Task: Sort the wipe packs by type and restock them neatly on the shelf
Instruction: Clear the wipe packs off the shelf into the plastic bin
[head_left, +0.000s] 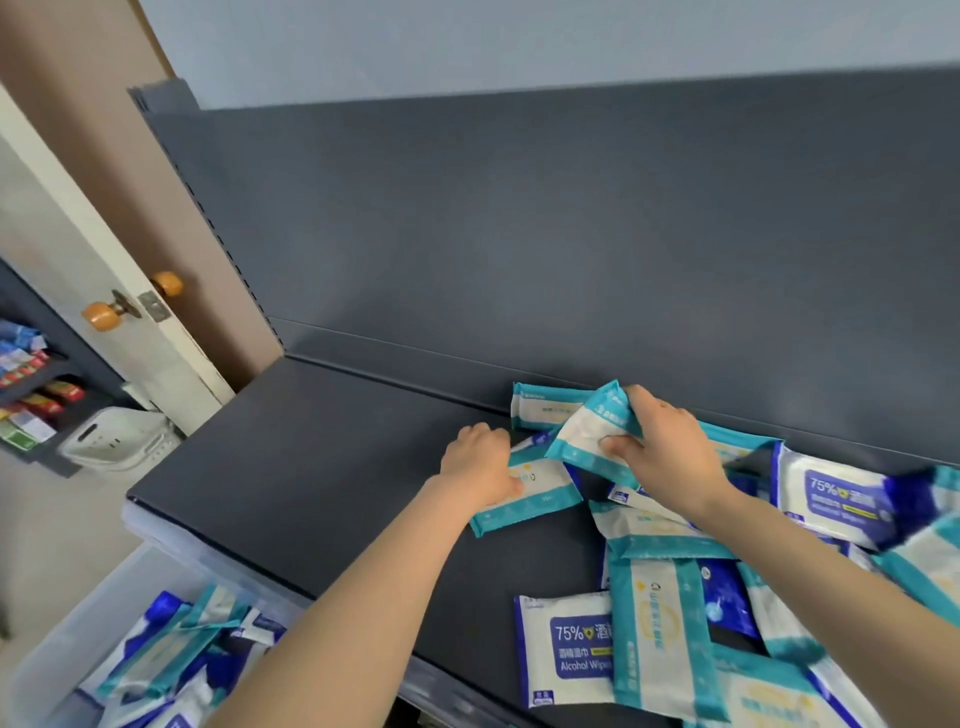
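Observation:
On the dark grey shelf (322, 467) lies a jumble of wipe packs in two kinds: teal-edged white packs and blue-edged alcohol wipe packs (566, 649). My right hand (660, 447) grips a teal pack (587, 436), lifted and tilted near the shelf's back wall. My left hand (480, 462) holds the left end of another teal pack (530, 493) that lies flat on the shelf. A third teal pack (540, 405) stands against the back wall. A blue alcohol pack (836, 499) lies at the right.
A clear plastic bin (67, 639) below the shelf at lower left holds several more mixed packs (171, 644). A door with an orange knob (101, 314), a white basket (119, 439) and another stocked rack (31, 395) are at the left. The shelf's left half is bare.

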